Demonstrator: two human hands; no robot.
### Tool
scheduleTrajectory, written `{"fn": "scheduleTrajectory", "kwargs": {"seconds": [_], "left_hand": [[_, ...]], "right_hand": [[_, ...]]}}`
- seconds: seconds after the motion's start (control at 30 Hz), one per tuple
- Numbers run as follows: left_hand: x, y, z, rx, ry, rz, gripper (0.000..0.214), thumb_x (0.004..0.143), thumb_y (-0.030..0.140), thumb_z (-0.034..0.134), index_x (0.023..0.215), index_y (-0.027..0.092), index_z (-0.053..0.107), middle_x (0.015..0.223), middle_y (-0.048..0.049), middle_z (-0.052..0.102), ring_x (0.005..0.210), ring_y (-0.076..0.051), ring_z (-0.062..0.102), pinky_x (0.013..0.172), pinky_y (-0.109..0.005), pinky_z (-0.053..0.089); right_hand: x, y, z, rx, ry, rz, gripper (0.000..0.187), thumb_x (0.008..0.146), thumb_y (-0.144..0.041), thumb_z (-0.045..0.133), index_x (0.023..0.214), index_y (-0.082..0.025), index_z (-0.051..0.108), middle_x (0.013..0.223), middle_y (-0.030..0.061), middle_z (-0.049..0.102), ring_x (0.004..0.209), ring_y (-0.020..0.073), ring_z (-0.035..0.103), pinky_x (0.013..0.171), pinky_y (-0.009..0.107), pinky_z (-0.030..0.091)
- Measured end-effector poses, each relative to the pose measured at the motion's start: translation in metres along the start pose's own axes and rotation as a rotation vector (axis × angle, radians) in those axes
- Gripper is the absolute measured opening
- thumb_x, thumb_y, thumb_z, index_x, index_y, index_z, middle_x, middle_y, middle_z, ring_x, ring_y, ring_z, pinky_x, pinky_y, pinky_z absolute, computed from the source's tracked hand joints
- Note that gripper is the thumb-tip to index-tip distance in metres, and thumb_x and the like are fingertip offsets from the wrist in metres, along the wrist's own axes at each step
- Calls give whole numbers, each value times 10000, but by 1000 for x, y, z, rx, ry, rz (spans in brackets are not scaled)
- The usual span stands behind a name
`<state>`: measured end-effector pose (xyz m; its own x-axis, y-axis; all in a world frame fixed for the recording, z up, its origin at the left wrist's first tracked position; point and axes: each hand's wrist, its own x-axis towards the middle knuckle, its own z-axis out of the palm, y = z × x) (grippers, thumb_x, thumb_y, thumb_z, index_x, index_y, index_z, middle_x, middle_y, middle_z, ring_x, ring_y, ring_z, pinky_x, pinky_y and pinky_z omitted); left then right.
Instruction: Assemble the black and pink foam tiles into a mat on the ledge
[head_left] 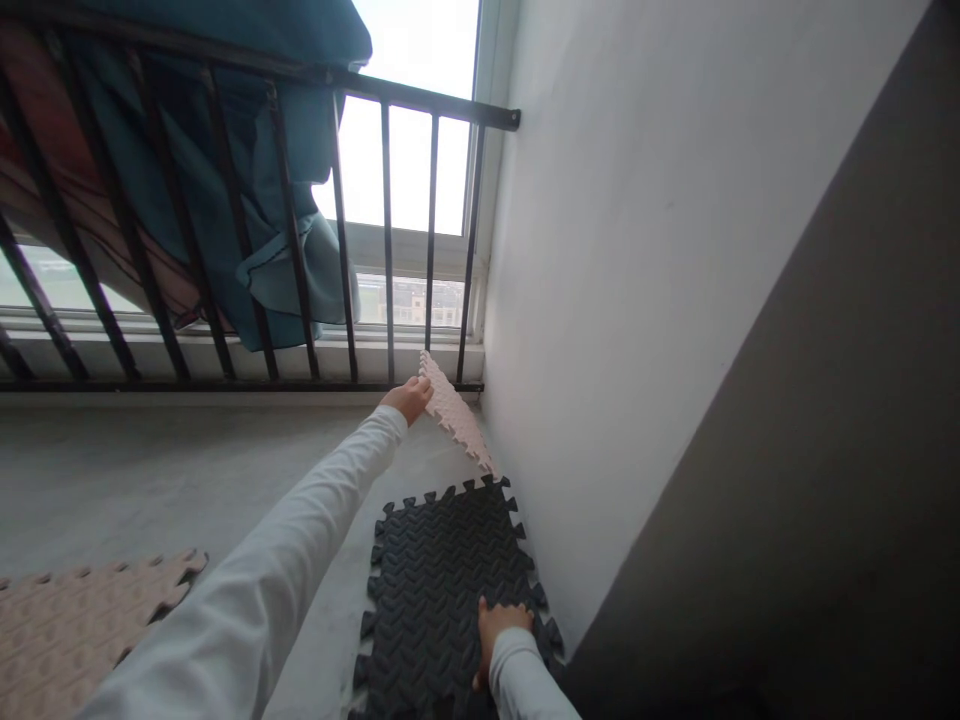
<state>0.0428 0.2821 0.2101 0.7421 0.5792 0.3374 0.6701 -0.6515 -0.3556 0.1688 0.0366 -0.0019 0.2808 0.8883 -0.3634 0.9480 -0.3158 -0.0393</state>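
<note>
My left hand [409,398] stretches far forward, its fingers closed on the left edge of a pale pink foam mat tile [459,412]. That tile is tilted up on edge in the corner by the wall, its lower end near the far right corner of a black foam mat tile [442,560]. The black tile lies flat on the floor, with toothed interlocking edges and a raised zigzag pattern. On its right part rests my right hand [504,628], thumb spread from the fingers, holding nothing.
A beige foam mat [82,620] lies at the lower left on the grey floor [247,450]. Ahead stands a dark metal railing [386,230] before a window, with blue-green cloth [292,200] hanging over it. A white wall [615,300] rises close on the right.
</note>
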Motion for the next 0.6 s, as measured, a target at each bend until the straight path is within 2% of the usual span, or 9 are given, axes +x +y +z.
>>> {"fn": "scheduleTrajectory", "kwargs": {"seconds": [0.07, 0.17, 0.23, 0.3, 0.43, 0.5, 0.6], "left_hand": [[-4, -10, -18, 86, 62, -16, 264, 749, 91, 375, 915, 84, 580, 997, -154, 547, 907, -227, 485, 812, -341, 383], [-26, -40, -44, 162, 103, -100, 241, 722, 94, 412, 895, 91, 579, 964, -132, 565, 885, -222, 503, 789, -317, 395], [-54, -68, -59, 185, 111, -143, 237, 716, 109, 424, 898, 96, 576, 971, -127, 570, 891, -218, 509, 784, -302, 399], [-92, -98, -73, 198, 130, -206, 243, 716, 127, 422, 910, 100, 566, 997, -117, 567, 897, -203, 508, 775, -283, 401], [-195, -156, -91, 193, 149, -370, 226, 735, 174, 385, 873, 93, 546, 1027, -71, 546, 950, -156, 472, 801, -243, 376], [-259, -182, -93, 144, 77, -474, 229, 730, 214, 383, 842, 89, 538, 997, -40, 536, 924, -118, 464, 803, -210, 363], [-367, -212, -85, 31, -60, -727, 206, 674, 261, 433, 777, 112, 531, 940, 18, 516, 866, -72, 452, 781, -153, 346]], "right_hand": [[-3, -2, -6, 15, -21, 9, 775, 467, -451, 728, 1168, -236, 475, 1063, 177, 592, 1039, 359, 499, 814, 636, 325], [-9, -6, -16, 8, -89, 16, 1002, 300, -310, 804, 1222, -218, 422, 1120, 198, 552, 1084, 407, 440, 836, 643, 302], [-12, -9, -23, -16, -132, 5, 1102, 244, -233, 810, 1256, -218, 375, 1154, 199, 529, 1107, 415, 412, 849, 638, 298], [-16, -10, -28, -37, -168, -8, 1125, 245, -210, 805, 1272, -227, 345, 1185, 192, 506, 1119, 404, 403, 854, 623, 309], [-17, -8, -32, -52, -194, -17, 1097, 302, -220, 790, 1290, -234, 312, 1222, 171, 480, 1126, 383, 406, 861, 586, 338], [-16, -7, -31, -46, -185, -22, 1062, 336, -234, 781, 1290, -236, 314, 1213, 162, 491, 1116, 373, 421, 859, 575, 346], [-14, -5, -30, -56, -198, -11, 1013, 376, -259, 764, 1286, -247, 321, 1232, 143, 478, 1136, 360, 404, 878, 559, 339]]}}
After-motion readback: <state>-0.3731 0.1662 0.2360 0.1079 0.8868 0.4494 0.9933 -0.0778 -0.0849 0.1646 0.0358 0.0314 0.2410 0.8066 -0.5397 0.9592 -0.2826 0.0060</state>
